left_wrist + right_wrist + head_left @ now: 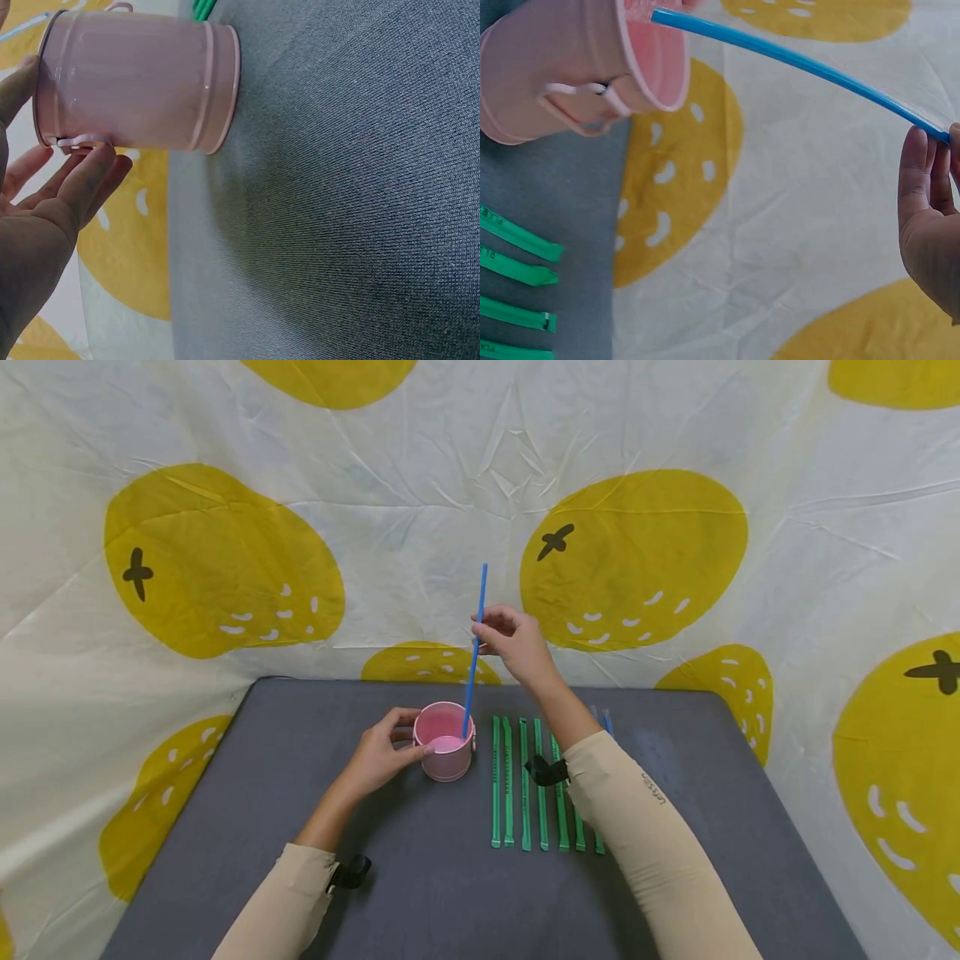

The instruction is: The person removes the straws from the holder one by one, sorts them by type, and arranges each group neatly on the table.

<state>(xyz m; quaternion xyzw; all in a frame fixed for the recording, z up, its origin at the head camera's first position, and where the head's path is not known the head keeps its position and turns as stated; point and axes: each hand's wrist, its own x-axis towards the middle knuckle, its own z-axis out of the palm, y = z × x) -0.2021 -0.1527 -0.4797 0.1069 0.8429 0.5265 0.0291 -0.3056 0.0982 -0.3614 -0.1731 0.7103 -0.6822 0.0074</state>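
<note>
A small pink metal bucket (447, 767) with little side handles stands upright on the table. My left hand (378, 756) grips it from the left, thumb at the near rim and fingers along the side, touching a handle in the left wrist view. Above and right of the bucket, my right hand (516, 643) pinches a long blue straw (472, 672) partway up its length. The straw leans slightly, and its lower end is inside the bucket mouth. In the right wrist view a clear wrapper shows along the blue straw (795, 61).
Several green-wrapped straws (524, 793) lie side by side right of the bucket, some partly under my right forearm. Blue straws (607, 722) in clear wrap show beyond that forearm. The grey table (427, 893) ends at a white cloth (420, 568) with yellow fruit shapes.
</note>
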